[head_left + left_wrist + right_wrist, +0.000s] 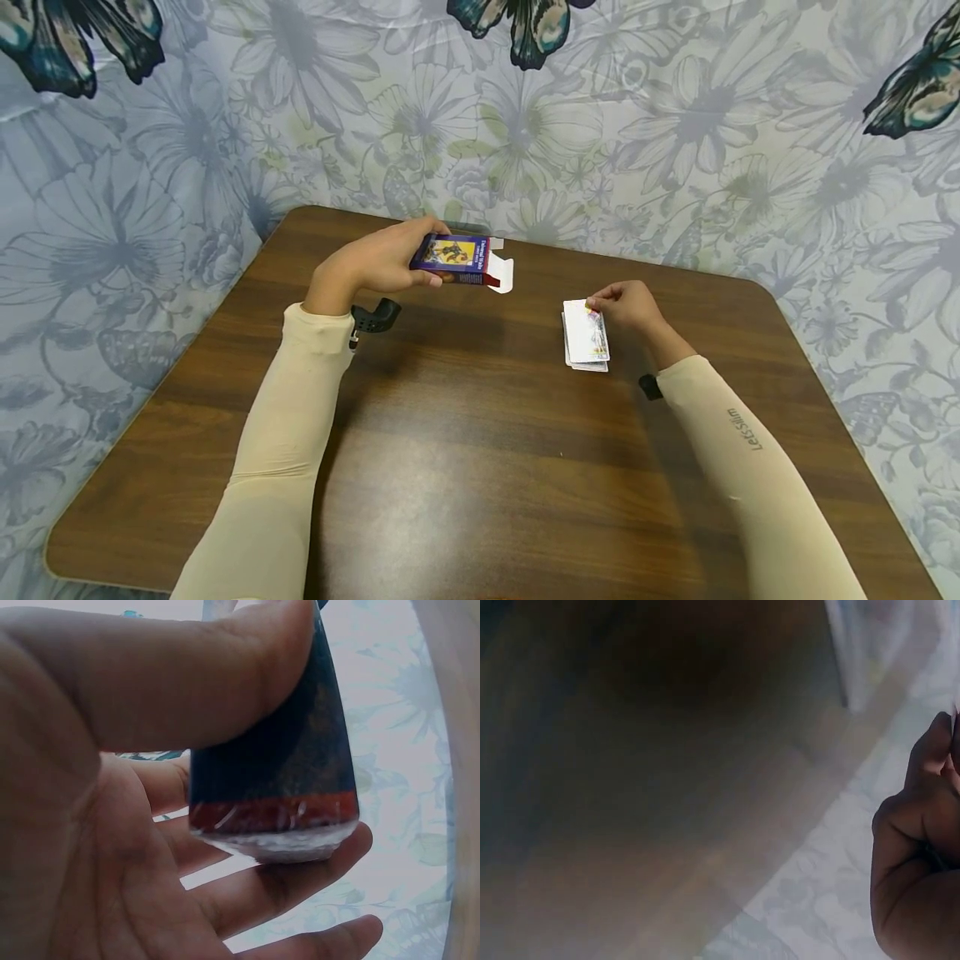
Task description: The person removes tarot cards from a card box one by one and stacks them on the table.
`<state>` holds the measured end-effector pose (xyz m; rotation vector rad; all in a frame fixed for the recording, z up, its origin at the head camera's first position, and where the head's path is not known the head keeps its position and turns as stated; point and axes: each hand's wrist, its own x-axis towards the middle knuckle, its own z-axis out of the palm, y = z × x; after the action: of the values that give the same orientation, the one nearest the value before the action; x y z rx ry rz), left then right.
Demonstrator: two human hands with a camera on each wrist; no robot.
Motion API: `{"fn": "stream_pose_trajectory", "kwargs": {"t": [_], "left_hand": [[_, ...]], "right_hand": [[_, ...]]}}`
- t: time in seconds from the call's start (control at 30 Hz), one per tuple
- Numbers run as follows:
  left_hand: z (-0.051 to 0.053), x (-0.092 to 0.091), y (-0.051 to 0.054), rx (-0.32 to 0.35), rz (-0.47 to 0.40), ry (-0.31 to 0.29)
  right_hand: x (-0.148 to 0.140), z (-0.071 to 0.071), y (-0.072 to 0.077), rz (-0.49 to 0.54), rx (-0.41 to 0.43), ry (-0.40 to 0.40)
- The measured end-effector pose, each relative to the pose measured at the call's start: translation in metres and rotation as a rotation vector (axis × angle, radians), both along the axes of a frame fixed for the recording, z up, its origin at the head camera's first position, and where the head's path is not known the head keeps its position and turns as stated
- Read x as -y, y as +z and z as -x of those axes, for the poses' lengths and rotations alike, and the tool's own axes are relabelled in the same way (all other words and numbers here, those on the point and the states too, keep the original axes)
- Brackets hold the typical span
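Note:
In the head view, my left hand (381, 257) grips a small blue-purple card box (454, 253) with a yellow picture on its face. The box's white end flap (501, 272) stands open on the right side. The left wrist view shows the thumb laid along the box (289, 769), with the fingers on its other side. To the right, my right hand (633, 308) pinches the upper right corner of a white card (581, 337). Other cards (588, 367) lie under it, a little out of line. Only part of the right hand (922, 847) enters the right wrist view.
Both hands are over a brown wooden table (450, 467) with rounded corners. Behind it hangs a floral cloth (525, 142) with dark butterflies. Black wrist devices sit at the left wrist (377, 317) and the right wrist (650, 387).

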<state>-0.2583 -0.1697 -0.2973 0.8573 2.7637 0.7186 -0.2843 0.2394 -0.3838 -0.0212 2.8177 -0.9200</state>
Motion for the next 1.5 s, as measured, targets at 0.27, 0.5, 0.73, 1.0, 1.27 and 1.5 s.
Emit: {"fn": "stream_pose_trajectory", "kwargs": {"t": [0.27, 0.5, 0.73, 1.0, 1.27, 1.5], "left_hand": [[-0.001, 0.0, -0.003, 0.006, -0.009, -0.001], [0.001, 0.001, -0.003, -0.007, 0.004, -0.003], [0.0, -0.001, -0.001, -0.012, 0.002, -0.011], [0.001, -0.002, -0.003, -0.005, 0.003, -0.009], [0.0, -0.001, -0.001, 0.006, 0.0, -0.003], [-0.001, -0.004, -0.001, 0.0, 0.005, -0.018]], "right_hand": [[0.011, 0.006, -0.02, -0.189, -0.037, 0.002], [0.02, 0.007, -0.021, -0.258, -0.008, -0.028], [0.034, 0.001, -0.019, -0.204, -0.137, -0.037], [0.099, -0.022, 0.024, 0.341, -0.395, 0.107], [0.146, -0.039, 0.052, 0.64, 0.16, 0.144], [0.155, -0.041, 0.044, 0.609, 0.199, 0.108]]}}
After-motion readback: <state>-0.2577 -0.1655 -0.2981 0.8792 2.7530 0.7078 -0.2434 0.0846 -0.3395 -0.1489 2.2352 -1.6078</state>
